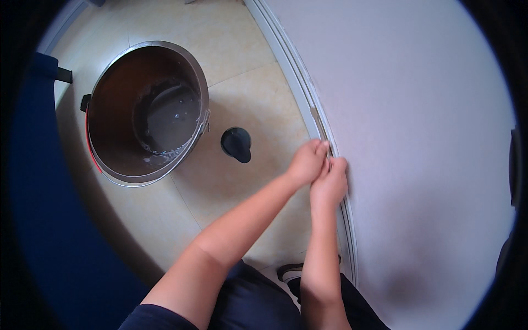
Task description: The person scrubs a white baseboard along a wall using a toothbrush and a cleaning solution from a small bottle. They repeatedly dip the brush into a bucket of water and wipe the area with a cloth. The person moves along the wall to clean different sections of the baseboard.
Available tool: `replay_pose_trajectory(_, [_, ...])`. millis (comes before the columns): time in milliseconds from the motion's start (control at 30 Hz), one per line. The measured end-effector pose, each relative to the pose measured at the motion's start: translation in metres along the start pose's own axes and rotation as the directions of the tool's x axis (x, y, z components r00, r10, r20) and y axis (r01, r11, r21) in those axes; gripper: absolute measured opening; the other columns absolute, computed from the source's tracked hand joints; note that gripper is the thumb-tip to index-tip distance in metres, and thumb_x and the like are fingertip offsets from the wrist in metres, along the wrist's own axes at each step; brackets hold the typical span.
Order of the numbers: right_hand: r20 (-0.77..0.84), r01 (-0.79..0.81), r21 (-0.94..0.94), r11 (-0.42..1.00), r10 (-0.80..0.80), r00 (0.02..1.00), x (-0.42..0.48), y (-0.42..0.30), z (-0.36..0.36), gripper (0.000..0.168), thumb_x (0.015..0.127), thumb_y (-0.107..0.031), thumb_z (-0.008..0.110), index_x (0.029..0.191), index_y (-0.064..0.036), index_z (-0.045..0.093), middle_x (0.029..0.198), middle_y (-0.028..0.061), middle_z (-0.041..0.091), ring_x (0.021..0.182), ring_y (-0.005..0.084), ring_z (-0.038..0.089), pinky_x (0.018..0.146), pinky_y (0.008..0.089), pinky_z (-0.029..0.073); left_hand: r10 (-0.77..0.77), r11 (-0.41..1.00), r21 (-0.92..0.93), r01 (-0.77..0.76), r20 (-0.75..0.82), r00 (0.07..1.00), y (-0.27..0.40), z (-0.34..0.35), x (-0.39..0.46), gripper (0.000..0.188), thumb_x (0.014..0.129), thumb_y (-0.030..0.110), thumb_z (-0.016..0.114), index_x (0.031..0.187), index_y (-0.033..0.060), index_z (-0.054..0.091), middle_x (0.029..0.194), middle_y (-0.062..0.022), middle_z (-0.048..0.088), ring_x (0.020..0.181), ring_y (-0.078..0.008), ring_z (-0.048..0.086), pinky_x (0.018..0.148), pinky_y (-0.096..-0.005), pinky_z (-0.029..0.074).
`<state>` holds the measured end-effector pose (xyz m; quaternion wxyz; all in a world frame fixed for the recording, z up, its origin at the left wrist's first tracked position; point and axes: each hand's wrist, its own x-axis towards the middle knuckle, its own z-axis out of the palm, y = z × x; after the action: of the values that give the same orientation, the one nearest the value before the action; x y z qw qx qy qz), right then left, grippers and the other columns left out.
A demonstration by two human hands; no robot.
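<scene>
Close together at the foot of the wall, my left hand (308, 161) and my right hand (330, 181) have their fingers pinched around a thin grey-brown strip (320, 123). The strip lies along the ridged white skirting (298, 76), its far end flattened. Its near part is hidden by my fingers, and I cannot tell exactly what it is. My right hand rests nearer to me, against the wall side. To the left of both hands, a dark round object with a rounded tab (236, 143) lies on the tiles.
A metal bucket (113, 90) with murky, slightly foamy water (171, 117) stands at the left, its wire handle (136, 185) lowered towards me. A blue upholstered-looking surface (37, 185) borders the far left. The pale wall (404, 123) rises on the right above the tiled floor (243, 99).
</scene>
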<state>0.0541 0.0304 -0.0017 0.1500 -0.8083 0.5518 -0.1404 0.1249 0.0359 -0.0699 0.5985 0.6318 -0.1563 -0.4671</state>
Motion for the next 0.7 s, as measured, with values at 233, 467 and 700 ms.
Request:
replay_pose_trajectory(233, [0.008,0.056,0.048,0.997,-0.057,0.998,0.037,-0.046,0.010,0.024,0.106,-0.027,0.054,0.105,-0.003,0.055,0.095,0.0239,0.071,0.089,0.0477,0.067,0.075,0.0563,0.051,-0.032,0.986,-0.168,0.014,-0.105,0.994,0.044,-0.030,0.022,0.035,0.108,0.031,0.057,0.087,0.0035,0.063,0.073,-0.0020,0.063,0.065,-0.0109,0.054,0.063,-0.0330,0.048])
replay_pose_trajectory(467, [0.055,0.022,0.066,0.998,-0.026,0.998,0.068,-0.082,0.025,0.021,0.103,-0.021,0.055,0.097,-0.001,0.057,0.095,0.0240,0.070,0.086,0.0406,0.067,0.077,0.0492,0.053,-0.231,0.819,-0.555,0.146,-0.087,0.969,0.075,-0.055,0.029,0.016,0.102,0.018,0.063,0.103,0.0027,0.066,0.090,-0.0056,0.070,0.080,-0.0154,0.064,0.072,-0.0315,0.053])
replay_pose_trajectory(700, [0.269,-0.463,0.578,0.672,0.379,0.885,0.049,-0.075,0.030,0.040,0.103,-0.033,0.042,0.100,0.000,0.066,0.103,0.0243,0.072,0.091,0.0367,0.067,0.083,0.0449,0.051,-0.262,0.836,-0.517,0.182,-0.086,0.961,0.057,-0.049,0.015,0.014,0.102,0.014,0.062,0.102,0.0011,0.067,0.086,-0.0060,0.069,0.077,-0.0147,0.063,0.072,-0.0311,0.053])
